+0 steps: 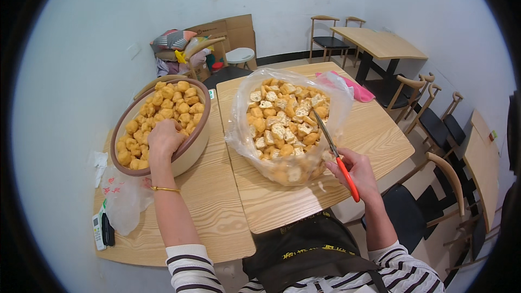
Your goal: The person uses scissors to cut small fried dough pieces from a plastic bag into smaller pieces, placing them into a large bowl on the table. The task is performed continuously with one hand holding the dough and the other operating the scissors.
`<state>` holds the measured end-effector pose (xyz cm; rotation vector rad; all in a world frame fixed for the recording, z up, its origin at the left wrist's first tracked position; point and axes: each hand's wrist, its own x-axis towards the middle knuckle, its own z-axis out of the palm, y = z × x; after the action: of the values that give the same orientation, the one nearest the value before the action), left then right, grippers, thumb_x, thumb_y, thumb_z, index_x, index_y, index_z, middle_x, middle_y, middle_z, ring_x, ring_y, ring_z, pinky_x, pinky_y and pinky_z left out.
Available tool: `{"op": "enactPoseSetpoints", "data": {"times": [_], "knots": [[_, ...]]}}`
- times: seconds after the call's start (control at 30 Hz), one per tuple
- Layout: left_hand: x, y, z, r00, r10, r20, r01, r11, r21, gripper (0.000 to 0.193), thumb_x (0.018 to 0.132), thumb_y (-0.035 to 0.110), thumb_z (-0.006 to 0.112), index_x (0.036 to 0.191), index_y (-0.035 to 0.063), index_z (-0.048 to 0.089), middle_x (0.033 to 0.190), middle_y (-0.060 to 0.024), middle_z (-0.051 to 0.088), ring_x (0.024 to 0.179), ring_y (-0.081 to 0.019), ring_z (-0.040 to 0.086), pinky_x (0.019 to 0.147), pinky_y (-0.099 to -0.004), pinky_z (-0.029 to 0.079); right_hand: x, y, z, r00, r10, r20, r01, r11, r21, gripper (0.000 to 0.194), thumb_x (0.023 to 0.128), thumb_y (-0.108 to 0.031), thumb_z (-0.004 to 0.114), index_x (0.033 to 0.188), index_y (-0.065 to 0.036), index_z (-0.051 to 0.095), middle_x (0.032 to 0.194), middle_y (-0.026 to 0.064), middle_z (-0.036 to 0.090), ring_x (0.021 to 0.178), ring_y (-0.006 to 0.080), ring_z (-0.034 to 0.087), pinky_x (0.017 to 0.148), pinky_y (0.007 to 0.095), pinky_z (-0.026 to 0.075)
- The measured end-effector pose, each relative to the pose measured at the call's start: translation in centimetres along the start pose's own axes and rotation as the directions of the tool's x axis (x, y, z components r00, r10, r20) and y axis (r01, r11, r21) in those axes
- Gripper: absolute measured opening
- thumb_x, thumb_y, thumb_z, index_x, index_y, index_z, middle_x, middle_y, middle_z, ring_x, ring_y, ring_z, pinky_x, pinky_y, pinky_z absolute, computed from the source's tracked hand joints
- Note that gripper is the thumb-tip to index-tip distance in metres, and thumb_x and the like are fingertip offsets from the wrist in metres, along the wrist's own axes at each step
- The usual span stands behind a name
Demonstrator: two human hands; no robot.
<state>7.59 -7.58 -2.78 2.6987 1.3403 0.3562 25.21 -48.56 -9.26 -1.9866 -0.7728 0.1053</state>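
Observation:
On the left, a deep round tub with a brown rim (pixel 205 120) is filled with whole golden fried tofu puffs (pixel 167 103). My left hand (pixel 165 138) reaches in among the puffs at the near side; its fingertips are hidden, so its hold is unclear. To the right stands a clear plastic bag (pixel 240 140), its mouth spread wide, full of tofu puffs, many cut with pale porous insides showing. My right hand (pixel 358 171) holds scissors with red handles (pixel 346 179), the blades pointing over the bag's right side.
Two wooden tables (pixel 366 130) meet under the tub and bag. A pink cloth (pixel 358 89) lies beyond the bag. A crumpled plastic bag (pixel 126 203), a white remote control (pixel 99 232) and a dark case (pixel 108 230) lie at the left. Chairs (pixel 401 207) stand to the right.

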Motion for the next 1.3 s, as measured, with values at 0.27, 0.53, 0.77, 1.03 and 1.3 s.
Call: {"op": "enactPoseSetpoints", "data": {"times": [0.27,0.53,0.77,1.03,1.3], "knots": [[1.1,-0.9,0.9,0.984,-0.015,-0.176,0.003,0.998,-0.071,0.027,0.081,0.021,0.075,0.102,0.0047,0.077,0.101,-0.0212,0.074,0.093,-0.0359,0.073,0.085,-0.0436,0.057,0.1,1.0,0.1,1.000,0.026,0.007,-0.026,1.000,0.000,0.034,0.093,-0.017,0.080,0.119,0.002,0.070,0.062,-0.0022,0.053,0.056,0.0040,0.045,0.050,0.0256,0.036],[-1.5,5.0,-1.3,0.976,0.190,-0.109,-0.141,0.166,-0.976,0.028,0.098,0.015,0.070,0.121,0.0002,0.067,0.113,-0.0091,0.070,0.097,-0.0173,0.071,0.082,-0.0292,0.058,0.2,0.0,-0.2,0.999,0.035,0.021,-0.034,0.999,-0.029,0.036,0.092,-0.018,0.081,0.119,0.003,0.070,0.061,-0.0013,0.054,0.057,0.0039,0.048,0.051,0.0255,0.038],[-4.5,11.8,2.5,0.822,0.544,0.169,0.289,-0.143,-0.947,0.030,0.098,0.013,0.072,0.125,0.0010,0.065,0.115,-0.0069,0.068,0.100,-0.0156,0.069,0.086,-0.0283,0.059,0.0,0.6,0.2,1.000,-0.007,0.011,0.007,1.000,-0.010,0.040,0.091,-0.017,0.083,0.120,0.006,0.068,0.067,0.0016,0.061,0.063,0.0047,0.056,0.055,0.0245,0.043],[-5.3,13.7,5.2,0.802,0.552,0.228,0.359,-0.140,-0.923,0.048,0.088,-0.002,0.078,0.132,-0.0014,0.058,0.117,-0.0097,0.069,0.103,-0.0173,0.069,0.093,-0.0301,0.059,-0.3,0.1,-0.5,0.998,0.033,0.061,-0.027,0.996,-0.085,0.039,0.090,-0.019,0.084,0.118,0.006,0.069,0.068,0.0020,0.061,0.064,0.0044,0.057,0.057,0.0245,0.044],[-5.9,14.9,6.1,0.764,0.595,0.250,0.464,-0.236,-0.854,0.044,0.089,-0.005,0.075,0.128,-0.0008,0.056,0.118,-0.0159,0.069,0.108,-0.0238,0.072,0.095,-0.0315,0.062,-0.7,-0.3,-0.3,0.973,-0.229,0.027,0.228,0.940,-0.252,0.048,0.087,-0.026,0.084,0.124,0.000,0.067,0.090,0.0118,0.068,0.083,0.0209,0.065,0.077,0.0363,0.046]]}}
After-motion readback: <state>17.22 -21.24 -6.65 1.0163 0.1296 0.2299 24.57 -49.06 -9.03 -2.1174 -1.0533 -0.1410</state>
